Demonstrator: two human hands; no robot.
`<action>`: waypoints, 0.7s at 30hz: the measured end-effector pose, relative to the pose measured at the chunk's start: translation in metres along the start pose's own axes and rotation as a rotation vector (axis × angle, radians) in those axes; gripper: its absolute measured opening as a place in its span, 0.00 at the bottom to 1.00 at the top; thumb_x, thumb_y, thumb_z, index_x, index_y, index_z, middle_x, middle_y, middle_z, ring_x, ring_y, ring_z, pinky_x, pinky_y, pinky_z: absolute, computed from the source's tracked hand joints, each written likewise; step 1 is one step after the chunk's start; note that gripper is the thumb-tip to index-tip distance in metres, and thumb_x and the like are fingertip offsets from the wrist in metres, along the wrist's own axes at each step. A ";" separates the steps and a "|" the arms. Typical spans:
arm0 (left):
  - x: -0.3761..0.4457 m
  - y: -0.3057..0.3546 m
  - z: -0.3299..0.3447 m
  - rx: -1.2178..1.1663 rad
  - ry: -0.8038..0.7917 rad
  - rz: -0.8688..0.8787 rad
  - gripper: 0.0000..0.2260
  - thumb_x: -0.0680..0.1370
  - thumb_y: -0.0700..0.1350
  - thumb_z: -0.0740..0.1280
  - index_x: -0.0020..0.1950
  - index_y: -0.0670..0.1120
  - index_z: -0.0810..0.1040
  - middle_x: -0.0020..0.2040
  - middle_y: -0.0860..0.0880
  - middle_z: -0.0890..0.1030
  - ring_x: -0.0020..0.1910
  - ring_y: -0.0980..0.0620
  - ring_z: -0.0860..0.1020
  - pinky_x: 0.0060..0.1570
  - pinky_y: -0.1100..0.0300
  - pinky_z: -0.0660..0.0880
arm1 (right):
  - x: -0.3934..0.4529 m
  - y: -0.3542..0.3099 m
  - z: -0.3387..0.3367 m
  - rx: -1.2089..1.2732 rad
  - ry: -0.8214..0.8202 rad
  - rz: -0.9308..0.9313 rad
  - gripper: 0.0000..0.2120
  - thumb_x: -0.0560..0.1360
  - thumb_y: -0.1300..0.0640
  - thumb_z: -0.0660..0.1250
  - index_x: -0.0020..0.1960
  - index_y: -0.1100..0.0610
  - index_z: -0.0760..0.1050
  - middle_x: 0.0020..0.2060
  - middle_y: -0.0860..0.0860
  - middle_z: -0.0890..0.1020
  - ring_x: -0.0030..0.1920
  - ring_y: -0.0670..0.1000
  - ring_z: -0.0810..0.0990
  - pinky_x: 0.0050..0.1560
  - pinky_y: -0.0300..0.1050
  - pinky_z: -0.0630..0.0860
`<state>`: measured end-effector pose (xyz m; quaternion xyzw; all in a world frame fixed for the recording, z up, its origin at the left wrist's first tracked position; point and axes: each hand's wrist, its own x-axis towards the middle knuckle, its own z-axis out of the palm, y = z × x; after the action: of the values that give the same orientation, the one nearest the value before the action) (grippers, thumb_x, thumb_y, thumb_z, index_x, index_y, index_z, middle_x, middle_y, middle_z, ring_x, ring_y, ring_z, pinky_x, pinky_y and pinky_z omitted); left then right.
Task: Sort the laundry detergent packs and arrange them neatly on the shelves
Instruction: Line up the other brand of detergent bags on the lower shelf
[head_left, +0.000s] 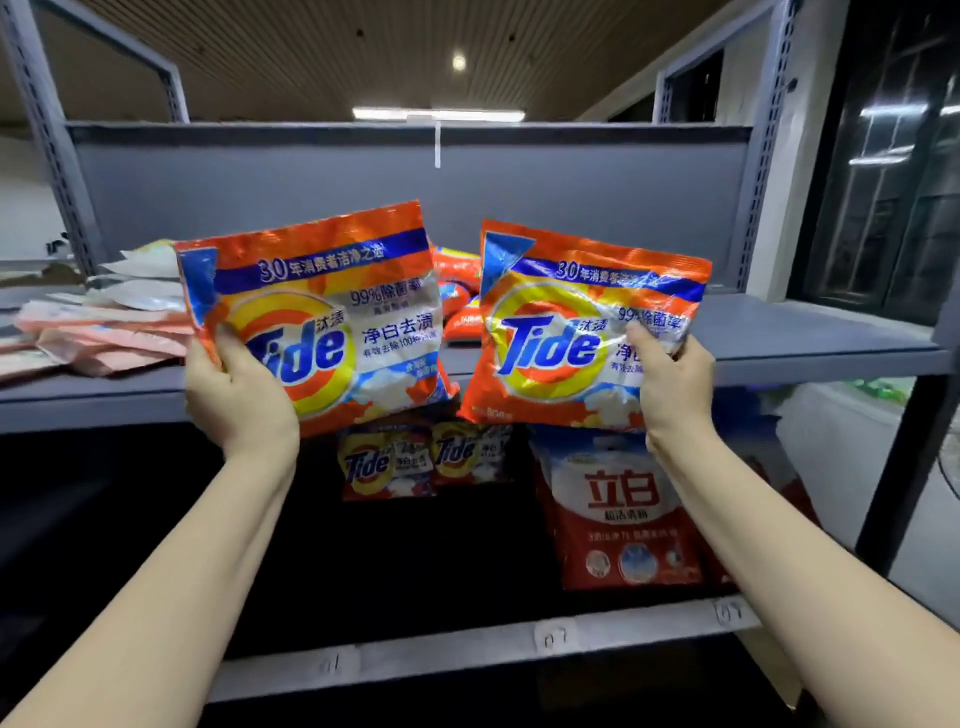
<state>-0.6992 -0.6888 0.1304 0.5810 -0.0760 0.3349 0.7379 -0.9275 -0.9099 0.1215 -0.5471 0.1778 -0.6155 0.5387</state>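
Two orange Tide packs are held up in front of the upper shelf (779, 343), one per hand. The left pack (322, 312) is gripped at its lower left corner by the left hand (236, 395), thumb on the front, fingers curled behind. The right pack (576, 327) is pinched at its right edge by the right hand (672, 379), thumb pressed on the front.

The packs are judged to be soft crinkly film pouches of powder, moderately light, glossy and likely slippery; sagging is expected when held by a corner, so a grip at the side edge or under the base is advised.

Counted: two Tide packs in hand, two smaller Tide packs (421, 460) standing on the lower shelf (467, 649), one red-and-white pack (623, 514) beside them. More orange packs (457, 291) lie behind on the upper shelf, number not clear. A pile of pink and white pouches (109, 322) lies at its left, not countable.
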 end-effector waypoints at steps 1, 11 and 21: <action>-0.003 -0.005 -0.007 -0.039 0.003 -0.023 0.19 0.79 0.54 0.57 0.56 0.43 0.79 0.52 0.45 0.82 0.50 0.47 0.79 0.47 0.59 0.71 | -0.007 0.005 -0.007 -0.022 -0.025 0.002 0.04 0.76 0.57 0.68 0.42 0.52 0.78 0.38 0.47 0.85 0.41 0.51 0.85 0.38 0.45 0.81; -0.052 -0.077 -0.069 -0.038 -0.082 -0.210 0.13 0.75 0.53 0.61 0.34 0.49 0.77 0.27 0.59 0.76 0.28 0.64 0.73 0.32 0.61 0.72 | -0.055 0.086 -0.050 -0.174 -0.203 0.233 0.03 0.75 0.59 0.69 0.43 0.55 0.79 0.35 0.49 0.85 0.36 0.50 0.85 0.32 0.40 0.79; -0.082 -0.143 -0.086 0.380 -0.193 -0.279 0.17 0.81 0.52 0.55 0.46 0.41 0.74 0.40 0.44 0.79 0.39 0.46 0.79 0.44 0.51 0.77 | -0.078 0.173 -0.036 -0.285 -0.153 0.588 0.05 0.76 0.62 0.64 0.50 0.62 0.76 0.42 0.59 0.81 0.39 0.54 0.78 0.39 0.45 0.71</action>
<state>-0.7023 -0.6587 -0.0532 0.7434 -0.0006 0.1810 0.6438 -0.8914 -0.9177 -0.0683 -0.5869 0.3713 -0.3600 0.6230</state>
